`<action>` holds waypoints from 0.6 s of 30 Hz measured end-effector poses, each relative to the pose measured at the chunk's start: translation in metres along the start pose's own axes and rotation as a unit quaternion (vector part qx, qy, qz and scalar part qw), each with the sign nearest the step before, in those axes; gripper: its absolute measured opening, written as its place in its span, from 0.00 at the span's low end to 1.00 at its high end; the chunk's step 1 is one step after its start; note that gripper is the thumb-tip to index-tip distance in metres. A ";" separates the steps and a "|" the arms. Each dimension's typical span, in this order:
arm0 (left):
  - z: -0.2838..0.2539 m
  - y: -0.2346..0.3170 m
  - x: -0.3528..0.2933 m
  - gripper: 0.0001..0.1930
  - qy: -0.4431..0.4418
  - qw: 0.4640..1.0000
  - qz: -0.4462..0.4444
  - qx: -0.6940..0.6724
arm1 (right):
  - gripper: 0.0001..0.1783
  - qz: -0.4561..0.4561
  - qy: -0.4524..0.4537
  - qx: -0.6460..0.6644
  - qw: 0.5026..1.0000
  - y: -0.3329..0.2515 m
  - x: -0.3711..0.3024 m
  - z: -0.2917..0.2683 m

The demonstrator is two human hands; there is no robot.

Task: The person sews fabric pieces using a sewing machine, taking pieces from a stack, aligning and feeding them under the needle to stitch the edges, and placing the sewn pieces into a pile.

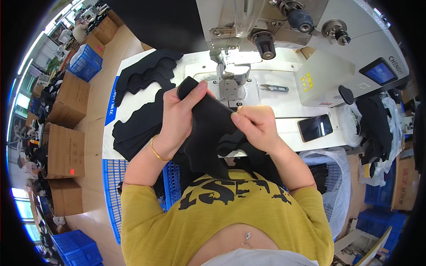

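Both my hands grip a black fabric piece (pixel 206 128) by its upper edge, holding it up in front of the sewing machine. My left hand (pixel 179 108) is closed on its left end, the thumb lying over the cloth. At the right end, my right hand (pixel 257 126) pinches the edge between thumb and fingers. The lower part of the cloth hangs toward my lap. Just beyond my hands is the machine's presser foot (pixel 230 91). Left of them, stacked black cut pieces (pixel 137 126) lie on the white table (pixel 284 106), with scalloped black pieces (pixel 148 73) farther back.
Thread snips (pixel 274 88) and a phone (pixel 315 127) lie right of the needle area. A control screen (pixel 378 69) sits on the machine head. Below the table are a blue basket (pixel 114 186) and a plastic-lined bin (pixel 339 177). Cardboard boxes (pixel 66 150) stand along the left.
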State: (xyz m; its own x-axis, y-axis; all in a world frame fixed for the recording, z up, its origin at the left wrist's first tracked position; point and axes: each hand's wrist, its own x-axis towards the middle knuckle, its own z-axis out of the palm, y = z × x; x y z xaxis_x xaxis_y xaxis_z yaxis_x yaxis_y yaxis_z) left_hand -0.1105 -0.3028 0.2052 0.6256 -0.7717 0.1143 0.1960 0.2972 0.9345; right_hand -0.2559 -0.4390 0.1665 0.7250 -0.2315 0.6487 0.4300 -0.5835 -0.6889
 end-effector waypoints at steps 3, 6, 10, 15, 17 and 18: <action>-0.004 -0.011 0.002 0.12 0.005 1.000 -0.009 0.021 | 0.15 0.194 -0.003 0.139 0.971 0.000 -0.001 -0.006; -0.003 -0.014 0.001 0.12 0.015 0.999 -0.003 0.051 | 0.15 0.147 -0.014 0.038 0.988 -0.003 0.005 -0.008; -0.003 -0.013 0.004 0.12 0.013 0.996 -0.013 0.085 | 0.13 0.065 -0.010 -0.009 0.998 0.005 0.006 -0.009; -0.017 -0.024 -0.001 0.12 0.038 0.995 0.060 0.072 | 0.14 -0.037 -0.008 -0.034 0.999 0.007 0.001 -0.001; -0.015 -0.023 -0.003 0.10 0.052 0.998 0.035 -0.009 | 0.14 -0.010 -0.003 -0.014 1.000 0.003 -0.001 0.003; -0.014 -0.021 -0.007 0.10 0.049 0.998 0.037 -0.009 | 0.14 0.017 0.000 0.008 1.000 0.000 -0.004 0.005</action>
State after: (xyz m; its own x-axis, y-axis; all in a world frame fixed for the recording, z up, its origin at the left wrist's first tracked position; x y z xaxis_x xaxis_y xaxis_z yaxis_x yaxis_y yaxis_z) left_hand -0.1084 -0.2951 0.1803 0.7093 -0.6889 0.1492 0.1594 0.3630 0.9181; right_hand -0.2561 -0.4345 0.1629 0.7394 -0.2509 0.6248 0.4136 -0.5630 -0.7155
